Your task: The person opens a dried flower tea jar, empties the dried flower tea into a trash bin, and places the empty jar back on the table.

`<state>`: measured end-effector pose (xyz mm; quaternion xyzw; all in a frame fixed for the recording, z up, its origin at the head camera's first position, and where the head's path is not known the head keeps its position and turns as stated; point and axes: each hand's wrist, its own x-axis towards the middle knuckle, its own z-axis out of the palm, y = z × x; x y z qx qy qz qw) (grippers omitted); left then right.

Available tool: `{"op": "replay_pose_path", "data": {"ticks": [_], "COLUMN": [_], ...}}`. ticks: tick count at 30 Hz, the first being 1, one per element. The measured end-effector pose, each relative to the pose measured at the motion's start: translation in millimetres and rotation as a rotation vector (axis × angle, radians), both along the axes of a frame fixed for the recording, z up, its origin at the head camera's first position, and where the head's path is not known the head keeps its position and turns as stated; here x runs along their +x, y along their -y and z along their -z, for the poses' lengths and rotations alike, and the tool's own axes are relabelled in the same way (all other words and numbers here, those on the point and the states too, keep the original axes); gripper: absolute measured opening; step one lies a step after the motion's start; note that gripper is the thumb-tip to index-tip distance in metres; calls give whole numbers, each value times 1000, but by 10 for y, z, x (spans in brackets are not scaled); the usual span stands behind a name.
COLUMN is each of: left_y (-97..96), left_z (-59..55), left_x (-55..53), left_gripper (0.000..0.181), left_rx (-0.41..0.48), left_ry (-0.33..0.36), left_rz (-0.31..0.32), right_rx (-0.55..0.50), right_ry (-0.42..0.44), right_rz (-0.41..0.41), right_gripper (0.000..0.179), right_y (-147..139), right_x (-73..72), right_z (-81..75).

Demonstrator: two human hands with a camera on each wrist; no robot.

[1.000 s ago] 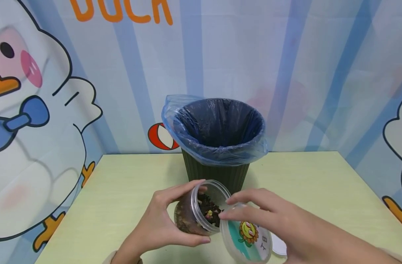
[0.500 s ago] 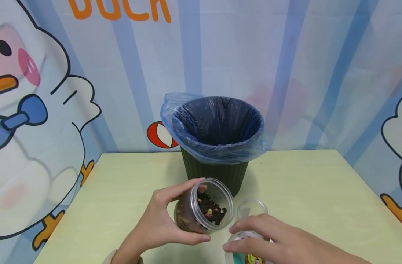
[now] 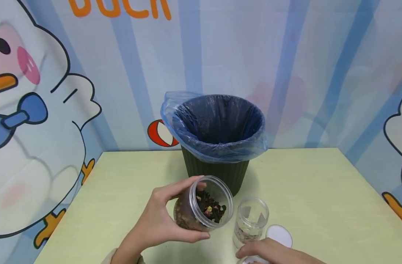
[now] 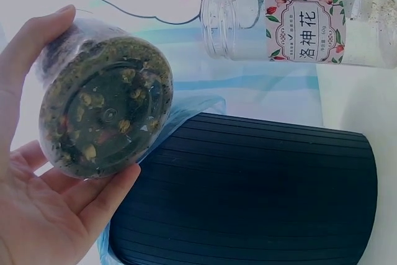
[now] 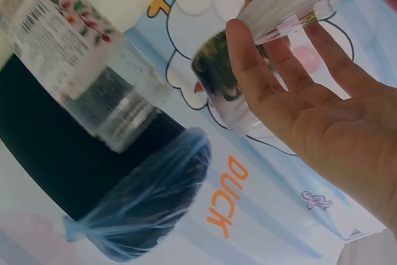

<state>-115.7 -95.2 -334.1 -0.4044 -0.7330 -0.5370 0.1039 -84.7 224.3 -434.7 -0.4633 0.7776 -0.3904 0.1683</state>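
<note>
My left hand [image 3: 161, 216] grips a wide clear plastic jar [image 3: 184, 214] around its side. Its open mouth tilts to the right, and dark dried flower tea [image 3: 212, 209] with yellow and pinkish bits lies inside. The left wrist view shows the round base of the jar [image 4: 108, 110] between thumb and fingers. At the bottom edge of the head view, my right hand [image 3: 273, 251] is partly cut off. It pinches the jar's clear lid [image 5: 304, 4] between fingers and thumb, low over the table, the lid mostly out of the head view.
A tall clear jar [image 3: 248, 223] with a flowered label [image 4: 304, 26] and a little residue stands right of the held jar. Beside it lies a white round lid [image 3: 280, 235]. Behind stands a dark ribbed bin [image 3: 217, 170] lined with a blue bag [image 3: 220, 152].
My right hand has carried the lid away from the jar's mouth, down toward the bottom edge, uncovering the tall jar and white lid. The left hand keeps the jar almost still.
</note>
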Motion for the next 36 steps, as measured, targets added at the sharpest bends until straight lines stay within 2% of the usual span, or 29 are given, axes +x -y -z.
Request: {"op": "replay_pose_path", "data": {"ticks": [2, 3, 4, 5, 7, 9, 10, 11, 12, 13, 15, 17, 18, 23, 25, 29, 31, 34, 36], "left_y": [1, 2, 4, 4, 6, 7, 8, 8, 10, 12, 18, 23, 27, 47, 55, 70, 78, 91, 97], "left_z": [-13, -20, -26, -32, -41, -46, -48, -51, -52, -54, -55, -54, -51, -33, -26, -20, -20, -21, -19], "left_x": [-11, -16, -20, -24, -32, -39, -42, -44, -46, -46, -45, -40, -38, -22, -16, -8, -6, -7, -9], "left_gripper": [94, 94, 94, 94, 94, 94, 94, 94, 94, 95, 95, 95, 95, 95, 95, 94, 94, 94, 94], "left_rx": [3, 4, 5, 6, 7, 9, 10, 11, 10, 10, 8, 5, 4, 2, 1, -5, -7, -6, -6], "left_ry": [-10, -12, -16, -20, -24, -23, -22, -20, -18, -16, -15, -9, -4, 22, 33, 53, 53, 42, 40], "left_rz": [2, 4, 6, 8, 12, 14, 15, 15, 14, 12, 8, 3, 0, -12, -16, -30, -38, -47, -51], "right_rx": [19, 62, 109, 104, 71, 25, -4, -37, -79, -110, -145, -142, -141, -6, 7, -34, -40, -20, 55], "right_ry": [31, 92, 240, 305, 212, 137, 69, -110, -226, -280, -333, -334, -304, -241, -232, -189, -169, -184, -117], "right_rz": [-1, 26, 85, 114, 75, 53, 34, -14, -30, -33, -29, -13, 11, 115, 102, 23, 22, 58, 171], "right_gripper": [37, 38, 34, 32, 33, 33, 34, 36, 40, 41, 42, 44, 47, 43, 39, 35, 32, 28, 25], "right_y": [-91, -141, -175, -199, -225, -228, -223, -191, -177, -170, -163, -189, -236, -357, -371, -345, -316, -242, -182], "right_x": [-127, -169, -198, -213, -234, -227, -219, -183, -166, -156, -140, -135, -158, -135, -151, -183, -150, -47, 73], "right_z": [419, 599, 717, 803, 921, 961, 957, 852, 834, 830, 821, 850, 968, 1050, 1078, 1100, 1048, 818, 628]}}
